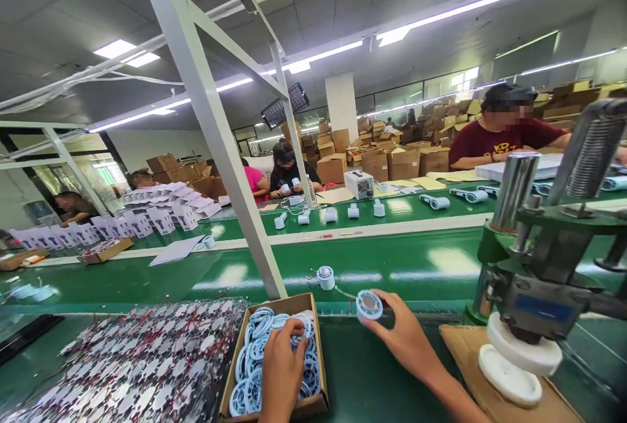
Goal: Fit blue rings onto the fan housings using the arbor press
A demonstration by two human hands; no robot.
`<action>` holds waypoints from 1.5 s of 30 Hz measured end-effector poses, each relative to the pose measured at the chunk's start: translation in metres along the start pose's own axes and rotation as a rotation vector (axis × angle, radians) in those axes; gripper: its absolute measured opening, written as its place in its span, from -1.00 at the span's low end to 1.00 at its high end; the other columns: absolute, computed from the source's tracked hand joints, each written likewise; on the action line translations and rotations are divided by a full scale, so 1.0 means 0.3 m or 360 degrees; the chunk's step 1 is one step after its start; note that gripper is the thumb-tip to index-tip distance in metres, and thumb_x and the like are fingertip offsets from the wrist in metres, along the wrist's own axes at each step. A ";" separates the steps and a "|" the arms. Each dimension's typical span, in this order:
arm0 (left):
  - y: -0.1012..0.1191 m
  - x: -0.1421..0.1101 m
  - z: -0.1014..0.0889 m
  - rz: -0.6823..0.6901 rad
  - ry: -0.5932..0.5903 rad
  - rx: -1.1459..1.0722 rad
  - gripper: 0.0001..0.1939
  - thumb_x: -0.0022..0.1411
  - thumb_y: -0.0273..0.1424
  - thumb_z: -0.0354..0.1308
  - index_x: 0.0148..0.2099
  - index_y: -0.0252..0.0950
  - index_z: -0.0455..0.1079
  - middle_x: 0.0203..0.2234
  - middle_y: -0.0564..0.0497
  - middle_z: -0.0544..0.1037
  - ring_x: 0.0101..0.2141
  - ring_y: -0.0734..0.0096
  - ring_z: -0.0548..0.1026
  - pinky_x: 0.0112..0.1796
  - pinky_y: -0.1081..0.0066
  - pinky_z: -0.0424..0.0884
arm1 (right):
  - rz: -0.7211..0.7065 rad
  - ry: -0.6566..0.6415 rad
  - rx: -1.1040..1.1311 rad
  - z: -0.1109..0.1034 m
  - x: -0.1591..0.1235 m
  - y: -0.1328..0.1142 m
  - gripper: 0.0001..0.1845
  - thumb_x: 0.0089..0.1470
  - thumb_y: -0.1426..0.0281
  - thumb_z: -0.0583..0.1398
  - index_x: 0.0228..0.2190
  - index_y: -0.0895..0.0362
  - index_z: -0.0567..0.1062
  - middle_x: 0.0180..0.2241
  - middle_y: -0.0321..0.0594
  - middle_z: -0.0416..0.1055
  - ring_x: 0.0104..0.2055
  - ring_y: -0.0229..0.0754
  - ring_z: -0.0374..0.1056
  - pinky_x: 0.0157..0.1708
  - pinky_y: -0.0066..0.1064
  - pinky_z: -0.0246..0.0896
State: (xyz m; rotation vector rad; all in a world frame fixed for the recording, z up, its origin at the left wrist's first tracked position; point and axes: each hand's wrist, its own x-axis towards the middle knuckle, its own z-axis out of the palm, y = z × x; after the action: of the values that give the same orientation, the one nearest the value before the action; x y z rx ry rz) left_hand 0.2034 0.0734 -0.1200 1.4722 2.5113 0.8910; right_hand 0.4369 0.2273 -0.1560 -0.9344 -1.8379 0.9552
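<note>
My left hand (283,359) reaches into a cardboard box (316,403) of several light-blue rings (255,358), fingers curled onto the rings near the box's far end. My right hand (401,331) is stretched out toward the green conveyor belt (416,260) and pinches a small round blue-and-white part with a metal middle (368,305) at the belt's near edge. A second round part (325,277) with thin wires lies on the belt just beyond it.
A tray of small silver pieces with red wires (142,364) lies left of the box. A hand press (533,279) stands on cardboard at right. A white frame post (230,168) rises ahead. Other people sit across the belt among white boxes (161,214) and cartons (401,162).
</note>
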 end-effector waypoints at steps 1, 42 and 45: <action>0.006 -0.005 -0.007 -0.0011 0.0026 -0.0031 -0.73 0.33 -0.32 0.00 -0.02 -0.21 0.45 -0.11 -0.06 0.60 -0.01 0.16 0.51 0.04 0.23 0.37 | 0.0034 -0.0070 0.0012 -0.024 -0.062 -0.016 -0.47 0.10 0.16 0.26 0.09 0.05 0.44 0.08 -0.10 0.42 0.11 0.00 0.38 0.19 -0.14 0.30; 0.149 -0.233 0.207 0.0569 -0.0709 -0.0634 -0.42 0.26 -0.24 0.20 0.31 -0.16 0.31 0.24 -0.05 0.46 0.21 0.17 0.45 0.24 0.22 0.38 | 0.0224 -0.0681 -0.0055 -0.106 -0.400 -0.014 -0.30 0.26 0.20 0.23 0.36 -0.05 0.19 0.35 -0.15 0.19 0.37 0.06 0.16 0.41 0.00 0.01; 0.127 -0.239 0.238 0.0526 -0.0722 -0.0696 -0.31 0.28 -0.16 0.18 0.40 -0.19 0.19 0.31 -0.08 0.37 0.27 0.16 0.38 0.29 0.17 0.31 | 0.0198 -0.0698 -0.0062 -0.110 -0.403 -0.008 -0.29 0.28 0.19 0.20 0.38 -0.07 0.15 0.36 -0.16 0.17 0.38 0.05 0.14 0.41 0.00 0.00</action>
State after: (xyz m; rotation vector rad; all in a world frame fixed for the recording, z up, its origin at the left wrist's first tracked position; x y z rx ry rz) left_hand 0.2964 0.0591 -0.1733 1.7135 1.6607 0.9390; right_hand 0.5105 0.1294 -0.1827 -0.9229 -2.1858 1.2839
